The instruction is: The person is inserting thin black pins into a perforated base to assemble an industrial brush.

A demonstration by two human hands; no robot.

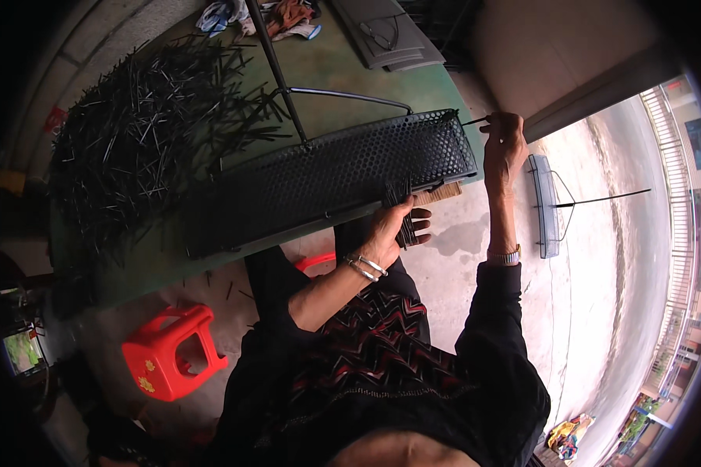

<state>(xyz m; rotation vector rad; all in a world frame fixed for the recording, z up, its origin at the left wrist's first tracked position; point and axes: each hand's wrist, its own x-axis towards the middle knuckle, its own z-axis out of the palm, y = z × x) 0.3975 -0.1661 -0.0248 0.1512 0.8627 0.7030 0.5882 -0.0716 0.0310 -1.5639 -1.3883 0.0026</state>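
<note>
A long black perforated metal basket lies tilted along the table's near edge, its long rod handle and side brace pointing away from me. My left hand, with bracelets at the wrist, closes around a bundle of thin black strips at the basket's near edge; the upper ends rest against the mesh. At the right end of the basket, my right hand pinches one thin black strip. That strip reaches toward the basket's end corner; whether it passes through a hole is too small to tell.
A large heap of black strips covers the left of the green table. Cloths and grey sheets lie at the back. A red plastic stool stands lower left. Another handled mesh basket is on the floor at right.
</note>
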